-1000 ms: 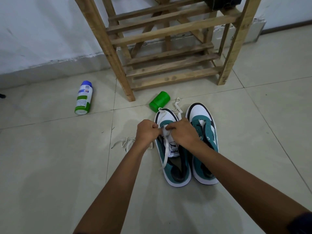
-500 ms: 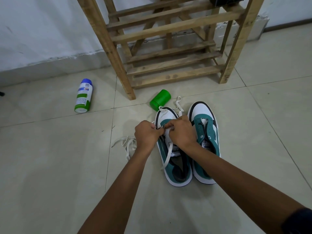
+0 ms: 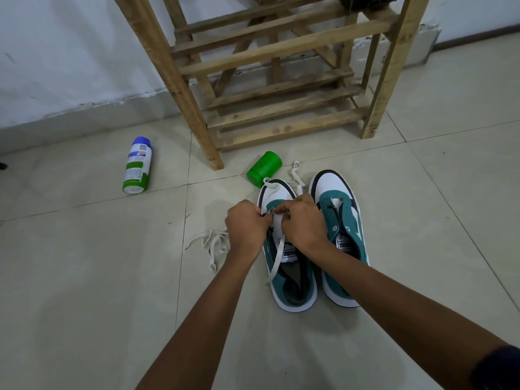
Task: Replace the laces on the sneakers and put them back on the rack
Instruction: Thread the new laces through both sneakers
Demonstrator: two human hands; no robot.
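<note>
Two teal and white sneakers stand side by side on the tile floor, toes toward the rack. Over the left sneaker point(image 3: 292, 288) both hands work near its front eyelets. My left hand point(image 3: 246, 229) grips the sneaker's left edge by the eyelets. My right hand point(image 3: 302, 223) pinches a white lace point(image 3: 277, 258) that trails down over the tongue; its other end loops past the toe. The right sneaker point(image 3: 342, 220) has no lace in its eyelets. A second loose white lace point(image 3: 209, 243) lies on the floor left of my left hand.
The wooden slatted shoe rack point(image 3: 281, 119) stands just beyond the sneakers against the white wall. A green cap or jar point(image 3: 264, 168) lies on its side by the left sneaker's toe. A spray can point(image 3: 138, 164) with a blue cap lies further left.
Both hands have shifted slightly toward the toe of the left sneaker, staying close together on the lace. The sneakers have not moved.
</note>
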